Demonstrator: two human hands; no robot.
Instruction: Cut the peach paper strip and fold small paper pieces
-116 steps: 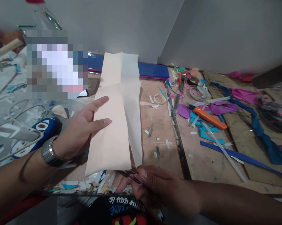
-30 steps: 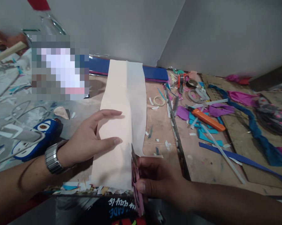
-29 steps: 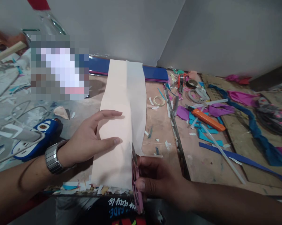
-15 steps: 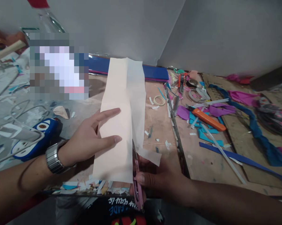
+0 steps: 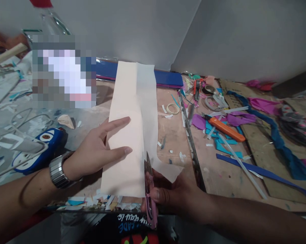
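Observation:
A long cream sheet of paper [image 5: 125, 105] lies lengthwise before me on the table. My left hand [image 5: 97, 149] rests on its left side, thumb and forefinger spread apart, pressing it down. In my right hand [image 5: 168, 193] is a pair of pink-handled scissors [image 5: 151, 200], held at the sheet's right edge. The blades are parted slightly and point away from me, with the paper at their tips. A paler strip [image 5: 149, 112] runs along the right side of the sheet. Its lower end is cut loose and bends right, over my right hand.
An orange box cutter [image 5: 225, 128], a tape roll [image 5: 172, 108] and scraps lie to the right, beside cardboard [image 5: 280, 183]. At left stand a blue-and-white power strip [image 5: 37, 149] with cables. A flat blue stack [image 5: 168, 78] lies along the grey wall.
The scissor blades have opened. The loose end of the strip has swung further right and its cut is longer. My left hand has stayed put.

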